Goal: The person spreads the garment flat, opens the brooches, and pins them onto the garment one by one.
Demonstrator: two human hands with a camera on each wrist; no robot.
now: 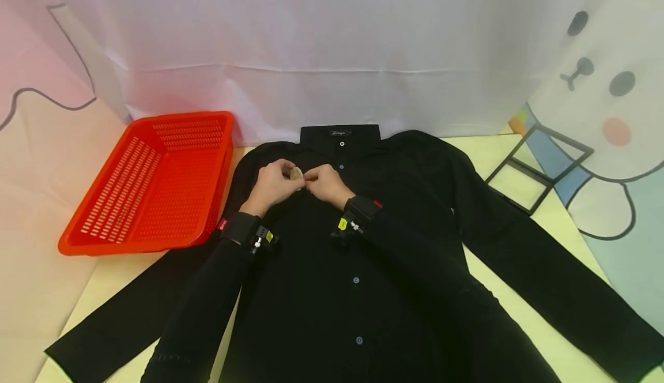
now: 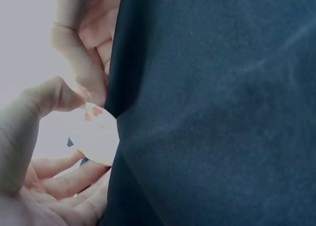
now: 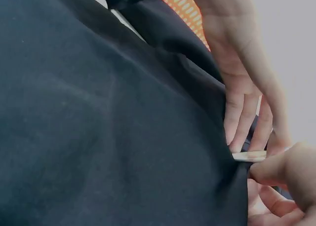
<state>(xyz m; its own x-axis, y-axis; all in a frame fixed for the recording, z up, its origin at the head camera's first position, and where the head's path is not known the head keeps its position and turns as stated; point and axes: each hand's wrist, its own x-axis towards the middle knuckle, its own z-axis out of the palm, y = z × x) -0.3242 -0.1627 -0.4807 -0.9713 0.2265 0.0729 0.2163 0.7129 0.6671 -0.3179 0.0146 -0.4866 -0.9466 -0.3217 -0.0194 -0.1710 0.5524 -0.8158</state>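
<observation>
A black button-up shirt (image 1: 306,267) lies spread front side up, collar at the far end and sleeves out to both sides. Over the left side of its chest, my left hand (image 1: 272,186) pinches a small round badge (image 1: 295,173) between thumb and fingers. In the left wrist view the badge (image 2: 101,137) has a pale face with reddish marks, its edge against the cloth. My right hand (image 1: 328,186) meets it from the right, pinching the shirt fabric beside the badge. Seen from the right wrist, the badge (image 3: 248,156) is edge-on. Its back is hidden.
A red plastic basket (image 1: 176,192) with slotted walls stands at the left, partly over the shirt's left sleeve. To the right, a black two-pane frame (image 1: 531,172) lies near the shirt's shoulder. A white cloth backdrop (image 1: 337,42) hangs behind the table.
</observation>
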